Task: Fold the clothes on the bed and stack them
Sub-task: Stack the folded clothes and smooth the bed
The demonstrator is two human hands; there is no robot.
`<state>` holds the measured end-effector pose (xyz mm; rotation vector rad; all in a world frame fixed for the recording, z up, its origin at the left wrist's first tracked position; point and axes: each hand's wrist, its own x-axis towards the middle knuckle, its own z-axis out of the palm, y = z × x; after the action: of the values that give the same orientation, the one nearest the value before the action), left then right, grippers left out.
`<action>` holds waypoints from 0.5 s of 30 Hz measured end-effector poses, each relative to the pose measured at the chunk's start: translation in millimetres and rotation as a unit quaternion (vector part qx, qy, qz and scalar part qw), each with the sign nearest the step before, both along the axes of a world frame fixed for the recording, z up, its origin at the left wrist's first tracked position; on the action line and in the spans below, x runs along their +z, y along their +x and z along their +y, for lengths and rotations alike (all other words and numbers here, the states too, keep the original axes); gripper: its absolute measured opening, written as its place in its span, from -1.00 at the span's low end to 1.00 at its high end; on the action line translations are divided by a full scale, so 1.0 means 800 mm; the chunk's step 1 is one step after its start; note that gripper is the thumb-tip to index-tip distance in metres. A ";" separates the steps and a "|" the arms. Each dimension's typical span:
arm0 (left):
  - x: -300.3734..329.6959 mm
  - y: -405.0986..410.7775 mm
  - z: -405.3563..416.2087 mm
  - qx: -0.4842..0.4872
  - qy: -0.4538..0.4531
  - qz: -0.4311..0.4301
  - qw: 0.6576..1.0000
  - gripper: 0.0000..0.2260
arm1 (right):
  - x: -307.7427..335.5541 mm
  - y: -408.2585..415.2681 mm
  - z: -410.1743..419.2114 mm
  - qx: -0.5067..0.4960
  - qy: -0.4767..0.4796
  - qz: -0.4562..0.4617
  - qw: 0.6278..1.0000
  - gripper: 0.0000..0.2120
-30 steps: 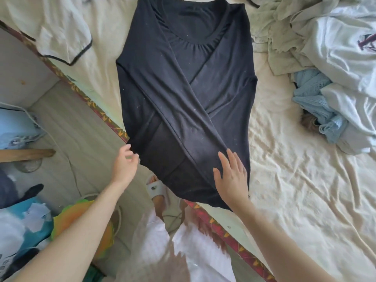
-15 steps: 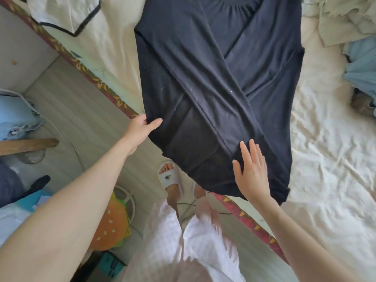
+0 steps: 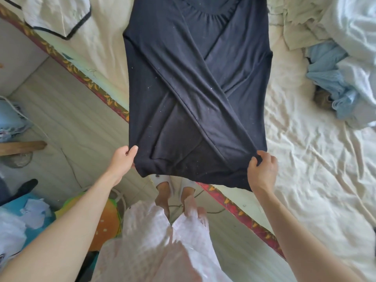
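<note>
A black long-sleeved top (image 3: 195, 84) lies face up on the cream bed sheet (image 3: 305, 163), its sleeves crossed over the body and its hem hanging past the bed's edge. My left hand (image 3: 123, 161) pinches the hem's left corner. My right hand (image 3: 262, 169) grips the hem's right corner. The cloth is stretched taut between both hands.
A pile of unfolded white, pale green and light blue clothes (image 3: 333, 58) lies at the bed's far right. A white garment with black trim (image 3: 55, 15) sits at the top left. The patterned bed edge (image 3: 87, 78) runs diagonally; floor clutter and an orange cushion (image 3: 103, 222) lie at the left.
Both hands went from hovering open near the hem to taking hold of its two corners. The hem is now lifted and pulled tight over the bed's edge.
</note>
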<state>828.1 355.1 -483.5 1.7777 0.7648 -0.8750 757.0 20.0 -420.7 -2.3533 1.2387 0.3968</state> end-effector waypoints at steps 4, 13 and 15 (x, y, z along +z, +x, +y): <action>0.001 -0.019 -0.018 0.052 0.021 -0.006 0.998 -0.72 | -0.014 -0.022 -0.039 -0.090 0.075 0.050 0.992 -0.66; 0.011 -0.064 -0.029 0.099 -0.055 -0.047 0.992 -0.84 | -0.023 -0.078 -0.068 -0.204 0.276 0.089 0.935 -0.92; 0.011 -0.075 -0.031 0.079 -0.073 -0.010 0.994 -0.82 | -0.022 -0.088 -0.062 -0.200 0.305 0.079 0.928 -0.93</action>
<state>768.4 330.0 -475.0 1.5737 0.7966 -0.7867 686.8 -29.5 -438.4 -1.5297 1.3796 0.7208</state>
